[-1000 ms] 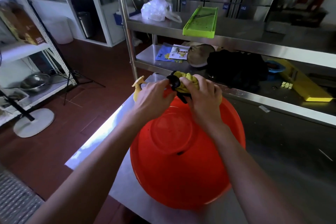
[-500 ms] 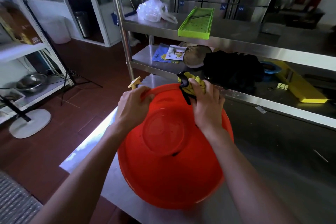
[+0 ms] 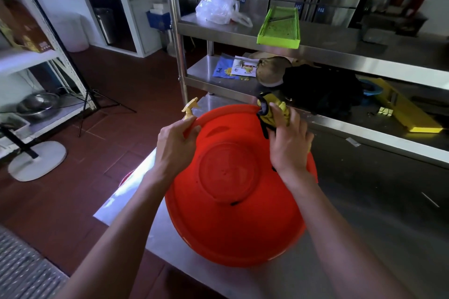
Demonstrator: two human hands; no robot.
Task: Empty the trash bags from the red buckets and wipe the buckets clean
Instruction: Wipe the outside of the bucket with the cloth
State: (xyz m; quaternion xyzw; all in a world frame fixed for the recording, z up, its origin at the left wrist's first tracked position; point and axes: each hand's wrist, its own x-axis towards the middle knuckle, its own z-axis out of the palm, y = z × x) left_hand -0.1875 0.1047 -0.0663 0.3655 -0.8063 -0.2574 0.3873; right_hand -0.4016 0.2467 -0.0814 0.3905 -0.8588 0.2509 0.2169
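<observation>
Both hands on bucket [image 3: 233,213] rim.

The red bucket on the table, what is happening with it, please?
A person is wiping the red bucket, which lies on the steel table with its base facing the camera. The left hand grips the rim, and the right hand presses a yellow cloth against the upper rim. No trash bag shows on this bucket. A yellow spray nozzle sticks up behind it.
</observation>
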